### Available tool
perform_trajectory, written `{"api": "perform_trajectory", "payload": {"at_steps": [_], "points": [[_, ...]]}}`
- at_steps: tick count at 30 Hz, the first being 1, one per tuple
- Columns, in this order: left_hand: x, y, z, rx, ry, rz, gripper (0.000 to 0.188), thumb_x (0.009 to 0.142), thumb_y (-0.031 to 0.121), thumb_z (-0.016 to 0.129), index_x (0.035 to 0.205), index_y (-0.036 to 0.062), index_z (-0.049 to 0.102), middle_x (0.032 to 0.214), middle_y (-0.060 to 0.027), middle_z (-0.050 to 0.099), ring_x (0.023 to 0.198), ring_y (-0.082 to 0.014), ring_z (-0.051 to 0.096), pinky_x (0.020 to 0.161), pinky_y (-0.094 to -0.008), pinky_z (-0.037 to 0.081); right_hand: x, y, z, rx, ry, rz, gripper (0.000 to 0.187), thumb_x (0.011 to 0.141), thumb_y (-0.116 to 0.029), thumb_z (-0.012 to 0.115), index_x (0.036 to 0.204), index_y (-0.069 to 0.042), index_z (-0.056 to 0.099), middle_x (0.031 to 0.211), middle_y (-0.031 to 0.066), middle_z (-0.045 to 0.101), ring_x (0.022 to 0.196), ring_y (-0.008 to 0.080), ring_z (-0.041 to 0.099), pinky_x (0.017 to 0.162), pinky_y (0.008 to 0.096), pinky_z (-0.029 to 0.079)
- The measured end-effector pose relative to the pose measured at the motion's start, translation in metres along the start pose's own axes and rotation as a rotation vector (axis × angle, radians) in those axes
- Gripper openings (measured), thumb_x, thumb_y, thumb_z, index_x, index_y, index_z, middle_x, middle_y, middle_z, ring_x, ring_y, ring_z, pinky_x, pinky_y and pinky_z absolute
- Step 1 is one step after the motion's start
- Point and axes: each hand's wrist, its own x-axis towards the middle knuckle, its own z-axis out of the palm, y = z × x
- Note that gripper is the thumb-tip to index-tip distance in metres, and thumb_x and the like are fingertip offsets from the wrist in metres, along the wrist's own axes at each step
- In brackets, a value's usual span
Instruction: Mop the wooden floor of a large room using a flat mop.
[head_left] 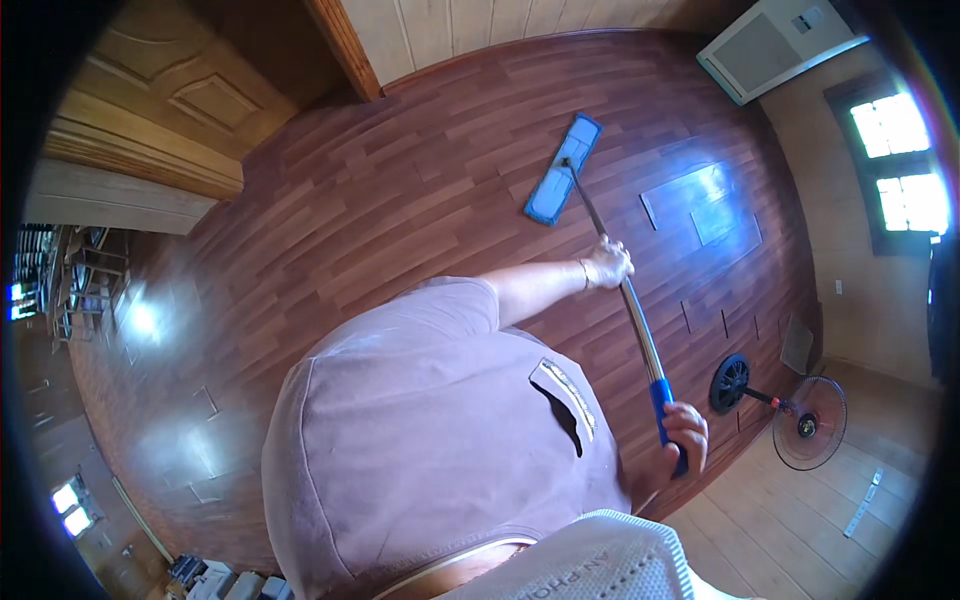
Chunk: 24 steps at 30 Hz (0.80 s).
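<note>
Mop [563, 169] laid flat on wooden floor [400, 200]; handle [625, 290] gripped mid-shaft by left hand [608, 265], blue end clasped by right hand [686, 432].

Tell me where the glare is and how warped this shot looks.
Head view: window light glares in bright patches on the wooden floor, right of the blue mop head; another patch at left. Fisheye bends the walls, and the rim is black. The hands on the mop handle look sharp.

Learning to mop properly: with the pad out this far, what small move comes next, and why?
Probably draw the blue mop pad back along the wood floor: the left hand grips mid-pole with that arm stretched out, the right hand on the blue grip.
</note>
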Motion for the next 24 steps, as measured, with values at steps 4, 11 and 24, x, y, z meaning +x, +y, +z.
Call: {"api": "perform_trajectory", "payload": {"at_steps": [4, 11, 24], "points": [[-0.010, -0.054, -0.021, -0.005, 0.034, -0.099, 0.022, 0.080, 0.019, 0.056, 0.088, 0.0317, 0.071, 0.090, 0.0042, 0.065, 0.103, -0.0197, 0.059, 0.089, -0.0520, 0.039, 0.018, 0.009, 0.042, 0.038, -0.183, 0.123, 0.027, 0.084, -0.024, 0.062, 0.078, 0.000, 0.052, 0.084, 0.0172, 0.060, 0.089, 0.0320, 0.061, 0.083, 0.0453, 0.048], [-0.053, -0.109, -0.043, -0.067, 0.082, -0.292, 0.016, 0.083, 0.023, 0.055, 0.089, 0.0272, 0.070, 0.096, -0.0009, 0.066, 0.104, -0.0224, 0.060, 0.086, -0.0475, 0.044, 0.021, 0.028, 0.077, 0.097, -0.498, 0.090, 0.011, 0.071, -0.002, 0.062, 0.080, -0.001, 0.057, 0.088, 0.0164, 0.065, 0.101, 0.0354, 0.064, 0.091, 0.0469, 0.047], [-0.191, -0.154, -0.045, 0.191, 0.169, -0.435, 0.015, 0.082, 0.027, 0.054, 0.075, 0.0210, 0.067, 0.088, -0.0024, 0.066, 0.093, -0.0246, 0.062, 0.073, -0.0419, 0.051, -0.023, 0.015, 0.091, 0.358, -0.623, 0.222, 0.010, 0.070, 0.000, 0.062, 0.080, 0.000, 0.060, 0.092, 0.0186, 0.067, 0.111, 0.0351, 0.060, 0.098, 0.0468, 0.042]]}}
